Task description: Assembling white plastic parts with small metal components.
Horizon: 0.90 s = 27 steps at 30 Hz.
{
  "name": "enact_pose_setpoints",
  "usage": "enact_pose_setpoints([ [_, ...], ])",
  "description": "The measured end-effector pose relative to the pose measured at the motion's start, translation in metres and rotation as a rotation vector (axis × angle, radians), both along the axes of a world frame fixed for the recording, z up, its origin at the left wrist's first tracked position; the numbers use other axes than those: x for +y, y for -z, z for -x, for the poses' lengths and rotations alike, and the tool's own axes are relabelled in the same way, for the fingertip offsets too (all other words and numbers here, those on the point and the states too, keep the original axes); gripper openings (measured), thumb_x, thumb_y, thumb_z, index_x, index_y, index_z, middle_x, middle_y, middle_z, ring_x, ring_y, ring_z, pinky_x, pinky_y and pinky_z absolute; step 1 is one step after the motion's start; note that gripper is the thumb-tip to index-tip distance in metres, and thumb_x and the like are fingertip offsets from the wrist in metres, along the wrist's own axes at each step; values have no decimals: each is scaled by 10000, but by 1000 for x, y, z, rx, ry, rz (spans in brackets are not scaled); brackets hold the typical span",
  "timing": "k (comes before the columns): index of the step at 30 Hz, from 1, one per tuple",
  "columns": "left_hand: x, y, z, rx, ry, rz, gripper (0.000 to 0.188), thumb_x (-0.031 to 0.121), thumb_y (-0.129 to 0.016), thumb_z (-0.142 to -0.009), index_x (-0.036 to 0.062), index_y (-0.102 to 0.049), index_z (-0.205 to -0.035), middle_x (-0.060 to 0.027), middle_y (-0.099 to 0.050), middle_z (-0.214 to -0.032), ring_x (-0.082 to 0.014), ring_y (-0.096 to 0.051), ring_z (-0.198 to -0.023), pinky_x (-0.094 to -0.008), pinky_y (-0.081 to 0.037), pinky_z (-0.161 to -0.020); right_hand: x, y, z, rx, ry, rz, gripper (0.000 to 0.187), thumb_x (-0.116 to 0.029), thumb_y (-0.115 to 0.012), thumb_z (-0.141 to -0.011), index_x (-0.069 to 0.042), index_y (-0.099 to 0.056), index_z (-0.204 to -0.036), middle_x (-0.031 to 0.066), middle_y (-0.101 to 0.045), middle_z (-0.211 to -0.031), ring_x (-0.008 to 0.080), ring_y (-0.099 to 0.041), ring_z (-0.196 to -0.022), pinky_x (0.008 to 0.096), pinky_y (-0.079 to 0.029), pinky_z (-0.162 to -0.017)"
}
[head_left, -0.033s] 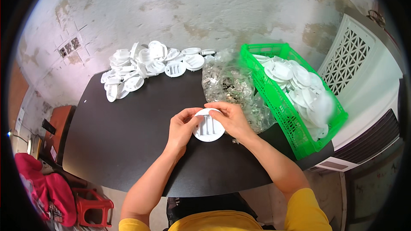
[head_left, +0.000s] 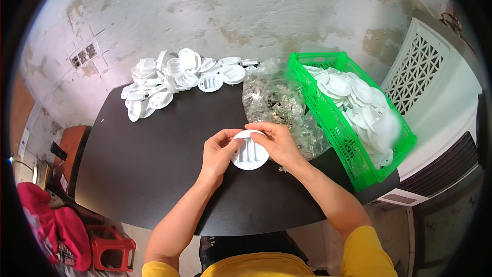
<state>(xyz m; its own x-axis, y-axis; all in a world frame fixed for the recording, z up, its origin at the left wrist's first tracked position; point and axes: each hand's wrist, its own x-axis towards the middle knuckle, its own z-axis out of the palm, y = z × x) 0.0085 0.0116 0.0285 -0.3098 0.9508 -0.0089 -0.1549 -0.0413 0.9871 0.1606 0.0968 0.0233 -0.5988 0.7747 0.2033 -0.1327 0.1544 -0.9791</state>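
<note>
Above the dark table I hold a round white plastic housing [head_left: 250, 155] with slotted compartments that look like battery bays. My left hand [head_left: 220, 151] grips its left edge, the thumb resting on the compartment side. On the upper right rim, my right hand [head_left: 277, 142] has its fingers behind the disc and its thumb near the top of the slots. Whether a small part sits under the thumbs is hidden. Just beyond my right hand lies a clear plastic bag [head_left: 277, 100] full of small shiny metal pieces.
A heap of similar white housings [head_left: 174, 74] lies at the far left of the dark table [head_left: 148, 174]. At right stands a green plastic crate [head_left: 333, 128] holding many white round parts. Beyond it is a white air cooler [head_left: 417, 72]. A red stool [head_left: 110, 249] is at lower left.
</note>
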Motion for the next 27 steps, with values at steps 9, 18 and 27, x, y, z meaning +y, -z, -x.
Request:
enact_pose_setpoints([
  [9, 0, 0, -5, 94, -85, -27, 169, 46, -622, -838, 1, -647, -999, -11, -642, -854, -66, -579, -750, -214, -461, -672, -8, -1, 7, 1, 24, -41, 289, 22, -617, -831, 32, -629, -1120, 90, -672, -1024, 126, -625, -935, 273, -505, -826],
  [18, 2, 8, -7, 115, -124, -89, 152, 30, -608, -847, 6, -635, -995, -15, -638, -883, -70, -579, -787, -218, -464, -715, -16, -3, 11, 20, 88, -78, 253, 8, -615, -842, 18, -636, -1093, 67, -666, -999, 95, -613, -918, 250, -499, -807],
  [27, 2, 7, -8, 95, -98, -118, 160, 29, -598, -860, 7, -623, -1017, -10, -631, -888, -64, -574, -798, -213, -455, -719, -17, -1, 13, -17, 198, -214, 251, 26, -594, -830, 7, -639, -1076, 61, -652, -991, 108, -607, -900, 261, -492, -798],
])
